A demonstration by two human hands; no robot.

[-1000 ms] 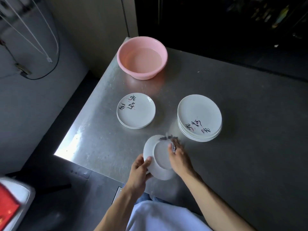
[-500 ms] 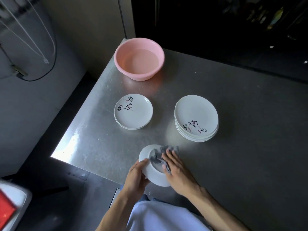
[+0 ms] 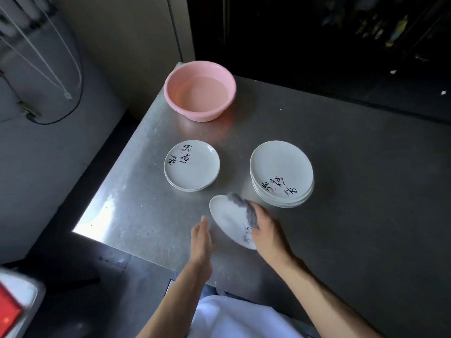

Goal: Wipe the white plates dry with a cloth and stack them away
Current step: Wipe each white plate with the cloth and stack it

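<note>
The right hand [image 3: 267, 231] grips a tilted plate [image 3: 228, 219] by its right rim, with a bunched grey cloth [image 3: 242, 207] caught between the fingers and the plate's upper edge. The plate is held above the near part of the steel worktop [image 3: 353, 191], its face turned up and to the left, with dark brush-style marks showing near the thumb. The left hand [image 3: 201, 240] holds nothing. Its fingers are straight and together, edge-on to the camera, just beside the plate's lower left rim; motion blur hides whether it touches.

Beyond the hands, two stacks of white plates sit on the worktop. The low stack [image 3: 195, 172] lies to the left, its top plate marked along its far left side. The taller stack [image 3: 280, 167] lies to the right, near the cloth, its top plate marked along the near rim. Farther back, at the worktop's far left corner, stands a pink basin [image 3: 185, 111] holding water. Cables [image 3: 73, 69] hang on the wall at left.
</note>
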